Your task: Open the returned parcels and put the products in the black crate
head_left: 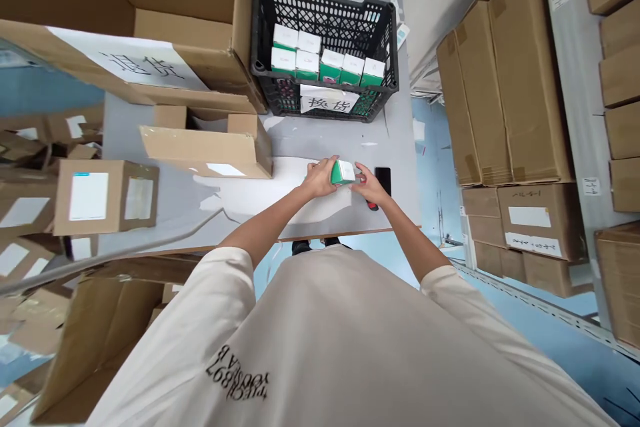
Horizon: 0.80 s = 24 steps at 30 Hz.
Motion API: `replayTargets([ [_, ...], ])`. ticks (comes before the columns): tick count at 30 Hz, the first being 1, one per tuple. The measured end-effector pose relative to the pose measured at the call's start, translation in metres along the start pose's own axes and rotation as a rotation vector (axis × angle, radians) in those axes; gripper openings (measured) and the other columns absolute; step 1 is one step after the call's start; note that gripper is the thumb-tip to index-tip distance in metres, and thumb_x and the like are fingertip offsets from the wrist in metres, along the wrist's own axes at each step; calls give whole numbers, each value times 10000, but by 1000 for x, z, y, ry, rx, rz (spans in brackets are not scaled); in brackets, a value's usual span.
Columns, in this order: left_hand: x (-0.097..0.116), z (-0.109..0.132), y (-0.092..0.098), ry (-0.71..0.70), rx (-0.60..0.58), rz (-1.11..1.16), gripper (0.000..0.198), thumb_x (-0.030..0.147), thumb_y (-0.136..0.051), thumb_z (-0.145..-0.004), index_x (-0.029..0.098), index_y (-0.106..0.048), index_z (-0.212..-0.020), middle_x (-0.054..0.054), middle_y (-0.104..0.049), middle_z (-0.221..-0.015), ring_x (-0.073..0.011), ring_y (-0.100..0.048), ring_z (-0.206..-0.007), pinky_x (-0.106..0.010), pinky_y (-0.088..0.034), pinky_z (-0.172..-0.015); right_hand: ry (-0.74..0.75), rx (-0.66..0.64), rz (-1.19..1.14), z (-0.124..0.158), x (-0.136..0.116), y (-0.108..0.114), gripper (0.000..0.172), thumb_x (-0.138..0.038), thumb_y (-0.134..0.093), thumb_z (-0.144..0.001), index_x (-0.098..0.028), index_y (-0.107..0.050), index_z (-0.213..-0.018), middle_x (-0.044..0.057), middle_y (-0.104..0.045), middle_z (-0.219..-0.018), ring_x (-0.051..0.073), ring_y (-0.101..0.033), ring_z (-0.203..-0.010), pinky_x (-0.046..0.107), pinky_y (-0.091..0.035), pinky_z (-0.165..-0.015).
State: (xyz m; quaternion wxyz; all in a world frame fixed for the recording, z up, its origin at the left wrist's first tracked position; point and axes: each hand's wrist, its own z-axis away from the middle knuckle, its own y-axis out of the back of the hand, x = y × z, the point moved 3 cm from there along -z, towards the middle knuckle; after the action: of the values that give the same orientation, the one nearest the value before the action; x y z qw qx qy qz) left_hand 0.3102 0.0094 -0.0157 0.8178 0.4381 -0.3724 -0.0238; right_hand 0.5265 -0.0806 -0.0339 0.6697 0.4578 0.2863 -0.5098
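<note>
Head view: one green-and-white box (343, 172) held between both hands over the grey table (310, 140).
The left hand (320, 177) has its fingers closed around one end of the box. The right hand (369, 185) pinches the other end, thumb and fingertips pressed on. I cannot tell whether the box rests on the white sheet (260, 193) under the fingers or is held clear of it. Well beyond the fingertips, a black crate (260, 27) holds two rows of matching boxes (330, 63), upright, with room left behind them. A black phone (383, 179) lies just outside the right fingers. An open carton (210, 153) sits past the left knuckles. My reading is mid-batch: a stock stands in the crate, one box is in hand, and I see no other loose boxes.
</note>
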Motion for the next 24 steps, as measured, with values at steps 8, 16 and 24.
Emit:
replayTargets([
  [8, -26, 50, 5, -34, 61, 230, 844, 501, -911, -800, 248, -562, -1526, -148, -701, -1532, -400, -682, -1423, -556, -514, -1222, 270, -156, 302, 18, -44, -23, 869, -392, -861, -866, -268, -598, -1685, 163, -633, -1662, 347, -731, -1329, 533, -620, -1135],
  [16, -43, 65, 1, -80, 96, 307, 837, 443, -955, -742, 232, -597, -1469, -158, -707, -1492, -384, -732, -1331, -548, -604, -1155, 325, -188, 481, 25, -49, -34, 669, -508, -667, -1078, -254, -595, -1693, 162, -697, -1599, 320, -784, -1242, 503, -647, -1083],
  [24, -32, 69, 2, -72, 63, 265, 1009, 414, -922, -814, 236, -447, -1686, -181, -673, -1622, -384, -741, -1397, -503, -602, -1160, 527, -214, 797, 31, -65, -37, 691, -501, -716, -1058, -223, -609, -1682, 184, -658, -1676, 417, -630, -1509, 604, -537, -1249],
])
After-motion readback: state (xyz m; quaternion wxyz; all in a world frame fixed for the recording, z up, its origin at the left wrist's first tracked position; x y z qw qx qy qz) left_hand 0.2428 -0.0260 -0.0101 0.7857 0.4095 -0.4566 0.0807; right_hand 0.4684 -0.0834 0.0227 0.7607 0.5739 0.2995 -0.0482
